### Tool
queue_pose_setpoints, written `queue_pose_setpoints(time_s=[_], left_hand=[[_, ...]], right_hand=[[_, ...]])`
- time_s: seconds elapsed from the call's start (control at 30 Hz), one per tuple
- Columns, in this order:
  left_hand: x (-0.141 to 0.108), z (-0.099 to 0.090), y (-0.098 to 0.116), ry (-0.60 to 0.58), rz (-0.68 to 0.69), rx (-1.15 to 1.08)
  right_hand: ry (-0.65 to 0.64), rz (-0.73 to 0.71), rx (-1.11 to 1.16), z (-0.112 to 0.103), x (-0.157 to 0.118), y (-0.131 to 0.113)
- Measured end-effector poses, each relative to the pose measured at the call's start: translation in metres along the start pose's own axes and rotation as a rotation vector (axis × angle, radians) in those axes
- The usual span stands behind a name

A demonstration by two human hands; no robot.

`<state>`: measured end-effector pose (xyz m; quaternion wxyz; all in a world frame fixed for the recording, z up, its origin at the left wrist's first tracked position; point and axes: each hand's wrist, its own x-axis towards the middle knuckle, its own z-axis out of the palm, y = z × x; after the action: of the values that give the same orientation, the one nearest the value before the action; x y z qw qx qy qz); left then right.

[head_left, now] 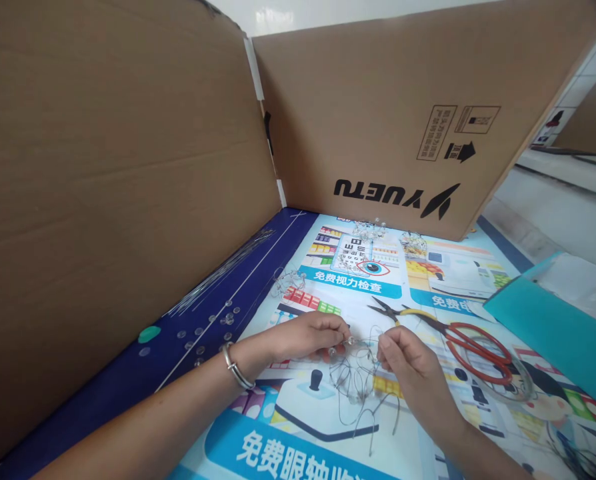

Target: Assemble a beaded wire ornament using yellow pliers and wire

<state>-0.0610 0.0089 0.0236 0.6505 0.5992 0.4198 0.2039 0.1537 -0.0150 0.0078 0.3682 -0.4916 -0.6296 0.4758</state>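
Observation:
Between my hands hangs a tangled piece of thin silvery wire with clear beads (354,377), its loose wire ends trailing toward me over the printed sheet. My left hand (311,335), with a metal bangle at the wrist, is closed in a pinch on its upper left part, where a clear bead shows at the fingertips. Across from it, my right hand (407,357) has thumb and fingers pressed together on a wire strand at the piece's right side. The strand itself is too fine to follow fully.
Red-handled scissors (503,369) and pliers (385,309) lie beyond my right hand. Loose clear beads (228,319) and straight wires (223,270) are at the left. Finished-looking wire clusters (371,231) sit near the cardboard wall (378,120). A teal box (553,333) stands right.

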Motion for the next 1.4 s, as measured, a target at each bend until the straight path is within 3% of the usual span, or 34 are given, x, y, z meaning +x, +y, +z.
queue_pose_setpoints(time_s=[0.3,0.5,0.7,1.4], left_hand=[[0.0042,0.0034,-0.0036,0.134,0.049,0.006],[0.0048,0.0043,-0.0026,0.218,0.173,-0.081],[0.0029,0.0048,-0.0007,0.212,0.279,-0.188],[-0.0033,0.0057,0.0023,0.200,0.314,-0.195]], right_hand=[[-0.030,-0.054,-0.014,-0.0005,0.0004,-0.0020],[-0.024,-0.078,-0.010,-0.0002,-0.0002,-0.0008],[-0.008,-0.090,-0.046,0.0004,-0.0007,-0.0040],[0.026,-0.139,-0.150,0.0015,-0.0016,-0.0030]])
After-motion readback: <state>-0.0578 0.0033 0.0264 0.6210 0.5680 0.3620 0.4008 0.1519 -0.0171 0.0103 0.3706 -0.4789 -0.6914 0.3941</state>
